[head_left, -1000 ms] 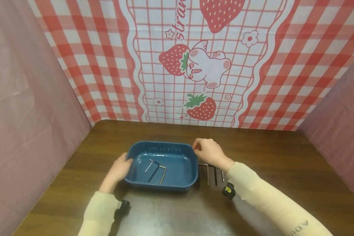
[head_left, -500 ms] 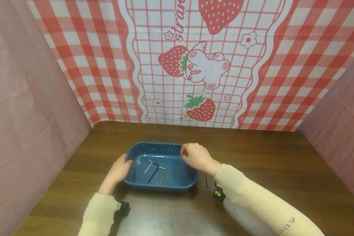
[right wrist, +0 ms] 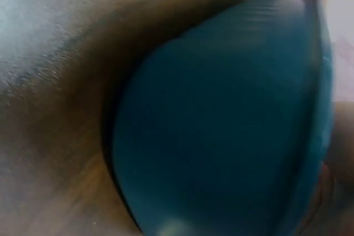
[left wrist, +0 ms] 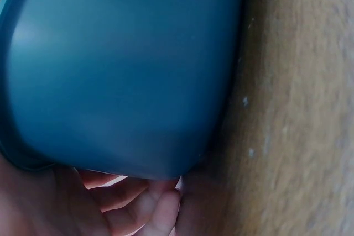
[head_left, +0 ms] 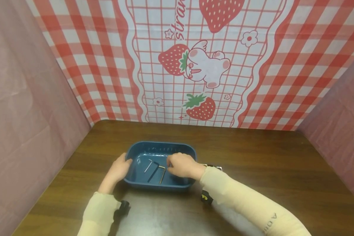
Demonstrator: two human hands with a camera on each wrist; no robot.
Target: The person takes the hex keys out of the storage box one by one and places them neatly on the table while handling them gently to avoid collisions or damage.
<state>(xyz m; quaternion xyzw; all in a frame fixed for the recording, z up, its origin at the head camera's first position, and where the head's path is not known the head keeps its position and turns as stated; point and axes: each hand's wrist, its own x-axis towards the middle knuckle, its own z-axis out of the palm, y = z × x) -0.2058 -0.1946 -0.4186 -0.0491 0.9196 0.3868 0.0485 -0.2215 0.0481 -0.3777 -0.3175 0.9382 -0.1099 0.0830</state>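
My left hand (head_left: 120, 168) grips the left end of a blue rectangular basin (head_left: 159, 187), thumb over the rim. In the left wrist view, the fingers (left wrist: 130, 205) lie against the basin's outer wall. Inside lie a small silver hex key (head_left: 148, 166), a black hex key (head_left: 153, 172) and a brass-coloured hex key (head_left: 162, 175). My right hand (head_left: 181, 165) reaches over the right rim into the basin, fingers bent, close to the brass-coloured key. Its fingertips are hidden, so whether it holds anything is not visible. The right wrist view mostly shows the basin's outer wall (right wrist: 210, 120).
Right of the basin, several hex keys (head_left: 219, 168) lie on the brown wooden table (head_left: 268, 157), mostly covered by the right wrist and sleeve. A checked strawberry cloth (head_left: 206, 108) hangs behind the table, and pink cloth (head_left: 32, 114) hangs at the sides.
My right hand has moved left and down from the basin's right rim to inside it. The left hand stays on the left end, and the keys in the basin look unmoved.
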